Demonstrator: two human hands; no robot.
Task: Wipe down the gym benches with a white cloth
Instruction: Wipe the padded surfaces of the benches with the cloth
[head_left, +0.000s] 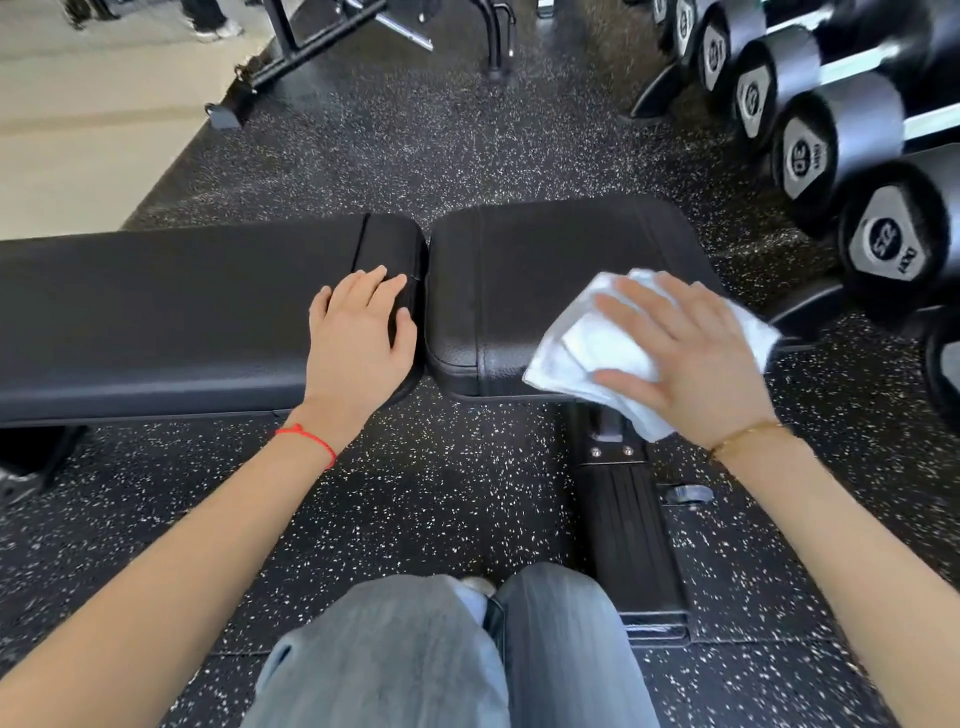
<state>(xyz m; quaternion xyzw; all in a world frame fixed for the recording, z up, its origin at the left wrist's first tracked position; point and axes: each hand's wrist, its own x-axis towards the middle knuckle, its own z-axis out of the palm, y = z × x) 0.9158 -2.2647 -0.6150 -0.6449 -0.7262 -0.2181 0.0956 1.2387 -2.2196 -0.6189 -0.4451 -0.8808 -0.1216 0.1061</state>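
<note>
A black padded gym bench lies across the view in two parts: a long back pad on the left and a shorter seat pad on the right, with a narrow gap between them. My left hand rests flat on the right end of the long pad, fingers straight. My right hand presses a folded white cloth onto the near right part of the seat pad, fingers spread over it. Part of the cloth hangs past the pad's front edge.
A rack of black dumbbells runs along the right side, close to the seat pad. The bench's black base foot reaches toward my legs on the speckled rubber floor. Another machine's frame stands at the back left.
</note>
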